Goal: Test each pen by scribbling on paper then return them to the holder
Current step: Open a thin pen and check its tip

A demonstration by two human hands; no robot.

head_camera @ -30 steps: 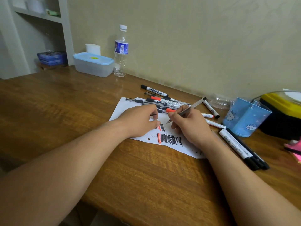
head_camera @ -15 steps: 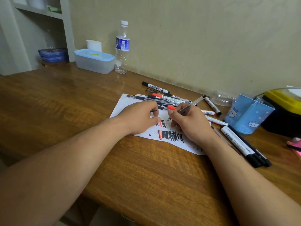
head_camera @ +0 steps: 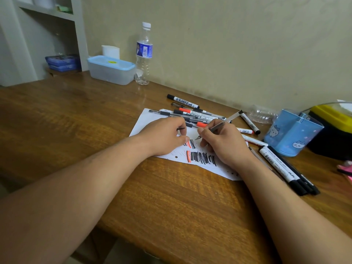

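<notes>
The right hand is curled closed around a slim grey pen, pinched between thumb and fingers in a writing grip, its fine tip angled down and to the left at the white paper; whether the tip actually touches the sheet cannot be told. The left hand lies on the paper just beside it, fingers folded in with a thin dark piece, apparently a pen cap, poking out from between them. Below and between the two hands the sheet carries black and orange scribbles. A loose pile of pens and markers lies across the far edge of the paper, just beyond the knuckles of both hands. To the right of the right wrist, three or four black-capped markers lie side by side on the wooden table. The blue pen holder, printed with small cat faces, stands upright further right, apart from the hand, near the wall, and no pens show above its rim
</notes>
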